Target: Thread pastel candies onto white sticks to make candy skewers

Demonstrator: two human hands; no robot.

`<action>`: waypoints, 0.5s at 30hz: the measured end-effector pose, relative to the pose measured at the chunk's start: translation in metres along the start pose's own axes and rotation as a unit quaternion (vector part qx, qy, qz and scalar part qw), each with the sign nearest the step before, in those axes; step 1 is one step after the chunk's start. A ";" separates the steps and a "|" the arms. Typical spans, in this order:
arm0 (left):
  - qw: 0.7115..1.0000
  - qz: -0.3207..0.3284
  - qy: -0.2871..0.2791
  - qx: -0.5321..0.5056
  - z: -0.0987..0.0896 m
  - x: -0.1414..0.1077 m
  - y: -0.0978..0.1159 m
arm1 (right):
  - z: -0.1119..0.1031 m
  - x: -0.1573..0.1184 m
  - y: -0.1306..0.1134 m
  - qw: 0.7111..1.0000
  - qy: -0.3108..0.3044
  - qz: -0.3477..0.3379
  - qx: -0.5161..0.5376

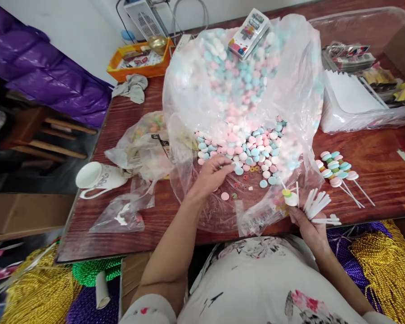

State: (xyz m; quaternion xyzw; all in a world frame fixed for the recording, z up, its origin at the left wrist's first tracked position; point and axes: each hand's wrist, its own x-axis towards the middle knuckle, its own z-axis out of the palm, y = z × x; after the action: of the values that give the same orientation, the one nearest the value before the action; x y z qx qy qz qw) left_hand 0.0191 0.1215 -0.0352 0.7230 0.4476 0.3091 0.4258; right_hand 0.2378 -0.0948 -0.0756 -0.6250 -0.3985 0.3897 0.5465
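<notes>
My left hand [216, 173] reaches to the near edge of a pile of pink, blue and white button-shaped candies [254, 148]. Its thumb and fingers are pinched together among the pieces; what lies between them is too small to make out. My right hand [308, 225], closed by the table's front edge, grips a fanned bundle of white lollipop sticks [317, 204]. The same hand holds up a stick with a white candy [291, 199] and a yellow-green ring candy [286, 192]. The pile spills from a large clear plastic bag [189, 94]. Small ring candies [253, 169] lie near the left fingertips.
Finished candy skewers [337, 166] lie at the right. Behind them stands a clear plastic bin [367, 119] with packets. To the left are a white mug [101, 177], a bag of gummy rings [151, 153] and an orange tray [138, 67]. A small box [249, 33] rests on the candy bag.
</notes>
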 end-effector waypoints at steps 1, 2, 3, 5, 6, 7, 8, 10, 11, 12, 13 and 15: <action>0.999 0.024 -0.003 0.043 0.000 -0.005 -0.002 | 0.002 0.001 -0.001 1.000 -0.011 -0.001 0.000; 0.994 0.052 -0.004 0.092 0.003 -0.009 -0.004 | 0.004 0.003 -0.003 1.000 -0.027 -0.010 -0.006; 0.987 0.079 -0.001 0.138 0.008 -0.013 -0.007 | 0.008 0.005 -0.006 0.999 -0.045 -0.024 -0.016; 0.972 0.121 0.013 0.202 0.020 -0.018 -0.010 | 0.015 0.007 -0.013 0.994 -0.078 -0.059 -0.041; 0.967 0.137 0.020 0.212 0.025 -0.019 -0.011 | 0.019 0.007 -0.015 0.992 -0.091 -0.074 -0.053; 0.967 0.148 0.023 0.207 0.029 -0.021 -0.011 | 0.021 0.007 -0.017 0.989 -0.099 -0.085 -0.063; 0.970 0.153 0.029 0.186 0.031 -0.024 -0.010 | 0.023 0.006 -0.018 0.987 -0.106 -0.094 -0.072; 0.986 0.129 0.047 0.097 0.031 -0.031 -0.006 | 0.026 0.005 -0.016 0.984 -0.119 -0.104 -0.084; 0.993 0.097 0.060 0.034 0.030 -0.036 -0.002 | 0.027 0.004 -0.015 0.983 -0.124 -0.108 -0.087; 0.995 0.056 0.071 -0.035 0.028 -0.041 0.001 | 0.027 0.003 -0.015 0.981 -0.130 -0.111 -0.090; 0.992 0.013 0.080 -0.102 0.028 -0.048 0.005 | 0.029 0.002 -0.015 0.980 -0.135 -0.114 -0.093; 0.974 -0.053 0.090 -0.203 0.027 -0.060 0.011 | 0.031 0.001 -0.016 0.977 -0.150 -0.114 -0.099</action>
State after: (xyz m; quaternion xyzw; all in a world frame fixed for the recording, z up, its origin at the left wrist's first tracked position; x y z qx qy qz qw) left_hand 0.0210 0.0556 -0.0413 0.5664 0.4495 0.4341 0.5374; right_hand 0.2083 -0.0808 -0.0626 -0.5609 -0.5815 0.3729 0.4562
